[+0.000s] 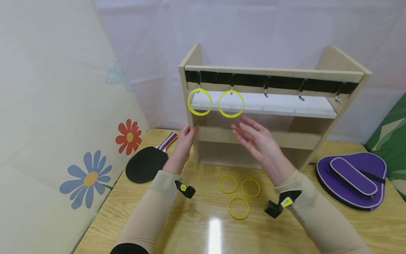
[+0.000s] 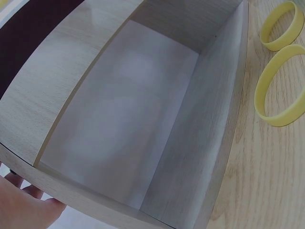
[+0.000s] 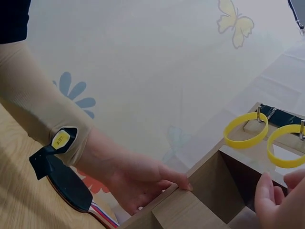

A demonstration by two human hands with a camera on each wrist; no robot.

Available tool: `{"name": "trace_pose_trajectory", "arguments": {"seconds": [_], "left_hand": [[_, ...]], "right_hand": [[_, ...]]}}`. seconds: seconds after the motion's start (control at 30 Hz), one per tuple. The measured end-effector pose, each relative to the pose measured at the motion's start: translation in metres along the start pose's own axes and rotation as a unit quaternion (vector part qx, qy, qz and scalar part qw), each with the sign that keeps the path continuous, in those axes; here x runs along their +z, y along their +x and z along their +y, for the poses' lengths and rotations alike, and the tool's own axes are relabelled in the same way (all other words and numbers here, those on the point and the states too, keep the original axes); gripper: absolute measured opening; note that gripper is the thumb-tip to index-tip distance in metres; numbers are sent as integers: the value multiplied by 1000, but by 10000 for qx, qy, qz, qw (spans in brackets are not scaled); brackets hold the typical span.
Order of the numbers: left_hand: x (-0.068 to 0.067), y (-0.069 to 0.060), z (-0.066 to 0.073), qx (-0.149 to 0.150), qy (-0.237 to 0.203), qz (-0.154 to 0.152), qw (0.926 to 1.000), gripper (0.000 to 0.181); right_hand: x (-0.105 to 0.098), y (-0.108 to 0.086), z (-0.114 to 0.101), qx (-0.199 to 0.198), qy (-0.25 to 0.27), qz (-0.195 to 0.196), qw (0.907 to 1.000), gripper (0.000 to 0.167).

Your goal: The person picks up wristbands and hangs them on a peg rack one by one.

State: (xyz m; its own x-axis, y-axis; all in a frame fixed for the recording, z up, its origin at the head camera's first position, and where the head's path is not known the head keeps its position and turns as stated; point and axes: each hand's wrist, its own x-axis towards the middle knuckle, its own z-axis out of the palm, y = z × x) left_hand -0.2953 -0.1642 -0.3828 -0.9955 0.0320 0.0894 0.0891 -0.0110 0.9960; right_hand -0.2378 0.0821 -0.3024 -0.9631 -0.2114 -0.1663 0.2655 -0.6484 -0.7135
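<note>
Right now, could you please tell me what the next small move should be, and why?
I would probably lower the right hand toward the nearest yellow ring on the table: that hand looks empty, two rings hang from the two leftmost hooks, the other three hooks are bare, and the left hand grips the rack.

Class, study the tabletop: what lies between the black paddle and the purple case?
Three yellow rings lie there, in front of the wooden shelf unit; the person's forearms also cross this stretch. The head view shows it.
</note>
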Motion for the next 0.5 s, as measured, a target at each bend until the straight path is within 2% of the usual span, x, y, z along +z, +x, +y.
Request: {"name": "trace_pose_trajectory", "arguments": {"seconds": [0.13, 0.27, 0.5], "left_hand": [[0, 0, 0, 12, 5, 14, 10000, 52], [0, -1, 0, 3, -24, 37, 10000, 52], [0, -1, 1, -25, -49, 31, 10000, 51]], "right_hand": [[-9, -2, 5, 50, -338, -77, 9994, 27], [-20, -4, 11, 53, -690, -206, 9974, 28], [-41, -7, 23, 223, -1352, -226, 9903, 52]]}}
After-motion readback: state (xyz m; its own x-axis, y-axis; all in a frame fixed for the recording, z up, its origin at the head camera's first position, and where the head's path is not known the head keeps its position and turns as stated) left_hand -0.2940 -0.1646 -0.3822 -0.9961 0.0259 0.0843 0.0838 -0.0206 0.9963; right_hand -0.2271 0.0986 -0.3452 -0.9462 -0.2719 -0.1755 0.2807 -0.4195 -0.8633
